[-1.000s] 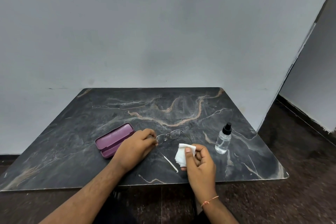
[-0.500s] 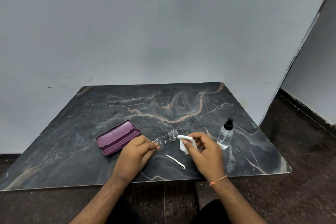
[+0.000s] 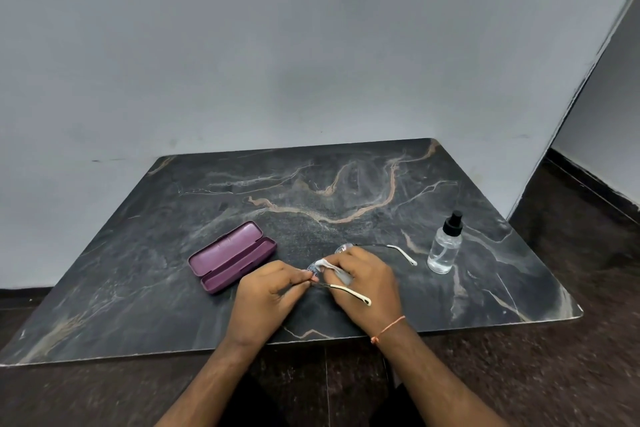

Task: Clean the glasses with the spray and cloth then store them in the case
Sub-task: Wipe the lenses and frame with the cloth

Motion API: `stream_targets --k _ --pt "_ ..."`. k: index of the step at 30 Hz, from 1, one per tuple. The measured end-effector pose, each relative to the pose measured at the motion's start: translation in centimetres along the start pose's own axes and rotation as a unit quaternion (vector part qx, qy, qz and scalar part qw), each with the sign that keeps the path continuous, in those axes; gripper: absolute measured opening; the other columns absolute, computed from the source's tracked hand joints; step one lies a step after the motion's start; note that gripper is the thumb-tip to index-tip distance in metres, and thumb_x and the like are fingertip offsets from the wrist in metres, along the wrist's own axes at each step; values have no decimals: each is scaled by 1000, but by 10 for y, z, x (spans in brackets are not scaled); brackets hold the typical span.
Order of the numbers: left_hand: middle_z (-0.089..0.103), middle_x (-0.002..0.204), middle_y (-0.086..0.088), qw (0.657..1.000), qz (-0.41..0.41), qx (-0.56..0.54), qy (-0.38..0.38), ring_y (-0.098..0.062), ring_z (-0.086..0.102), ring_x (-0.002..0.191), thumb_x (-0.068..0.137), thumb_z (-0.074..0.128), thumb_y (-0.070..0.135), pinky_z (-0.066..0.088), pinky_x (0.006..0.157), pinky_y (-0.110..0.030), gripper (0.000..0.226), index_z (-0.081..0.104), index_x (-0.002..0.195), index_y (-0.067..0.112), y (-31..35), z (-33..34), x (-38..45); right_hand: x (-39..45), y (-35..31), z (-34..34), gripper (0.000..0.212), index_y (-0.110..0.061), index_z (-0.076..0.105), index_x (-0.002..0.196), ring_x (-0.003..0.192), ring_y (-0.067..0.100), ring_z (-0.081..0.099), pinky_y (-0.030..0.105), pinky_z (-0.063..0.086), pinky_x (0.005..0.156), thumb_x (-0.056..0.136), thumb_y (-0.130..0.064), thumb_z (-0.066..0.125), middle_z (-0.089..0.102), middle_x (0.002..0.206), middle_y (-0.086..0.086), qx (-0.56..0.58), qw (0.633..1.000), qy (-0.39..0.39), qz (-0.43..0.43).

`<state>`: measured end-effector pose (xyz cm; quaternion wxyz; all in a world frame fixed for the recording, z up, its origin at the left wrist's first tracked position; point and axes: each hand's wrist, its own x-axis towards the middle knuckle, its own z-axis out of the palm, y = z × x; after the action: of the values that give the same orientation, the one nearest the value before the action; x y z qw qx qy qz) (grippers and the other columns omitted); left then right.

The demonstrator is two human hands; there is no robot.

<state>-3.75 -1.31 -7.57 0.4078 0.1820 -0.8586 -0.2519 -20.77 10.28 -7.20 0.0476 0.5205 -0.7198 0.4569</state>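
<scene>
Thin-framed glasses [image 3: 346,248] with white temple tips are held just above the dark marble table [image 3: 173,288], near its front edge. My left hand [image 3: 266,298] pinches the frame at the left lens. My right hand [image 3: 367,282] presses a white cloth [image 3: 329,265] onto that lens. One temple lies across my right hand, the other reaches right toward the spray bottle [image 3: 445,244]. The clear bottle with a black pump stands upright to the right. The purple case [image 3: 232,256] lies open to the left of my hands.
A grey wall rises behind the table's far edge. Dark floor shows to the right and in front of the table.
My right hand brought the cloth from near the front edge up onto the left lens. My left hand keeps its pinch on the frame. The camera view tilted down slightly.
</scene>
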Motion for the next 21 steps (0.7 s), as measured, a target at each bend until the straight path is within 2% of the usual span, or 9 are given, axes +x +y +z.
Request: stream_targets --k 5,9,13,18,21 --pt "81 98 13 1000 19 -3 -13 4 76 93 86 89 13 64 82 -24 16 88 100 20 -5 2 -2 0 3 4 9 -23 78 81 82 10 68 37 56 74 89 -28 78 68 82 -7 -2 1000 -10 19" --pt "82 101 11 999 35 4 -27 3 76 96 89 84 17 65 83 -27 16 87 105 19 -6 4 -2 -1 3 2 14 -22 74 77 78 9 67 35 55 71 89 -28 78 68 79 -7 0 1000 3 30" --pt "81 102 12 999 29 11 -20 4 75 96 90 83 17 64 84 -26 17 87 107 19 -6 3 -2 -3 1 1 14 -25 78 83 80 3 67 27 54 74 94 -35 76 70 83 -11 20 999 -13 23" --pt "81 101 13 999 24 21 -12 4 75 94 89 82 15 63 82 -26 17 87 105 18 -5 2 -2 -6 0 -2 7 -27 82 91 78 -2 64 25 54 71 92 -30 76 68 87 -16 57 996 -65 -11" --pt "82 100 12 1000 22 18 -11 3 76 94 91 80 18 63 82 -27 15 87 104 18 -4 2 -1 -4 5 1 11 -27 84 96 83 2 68 27 56 75 94 -34 75 72 89 -12 43 998 -38 0"
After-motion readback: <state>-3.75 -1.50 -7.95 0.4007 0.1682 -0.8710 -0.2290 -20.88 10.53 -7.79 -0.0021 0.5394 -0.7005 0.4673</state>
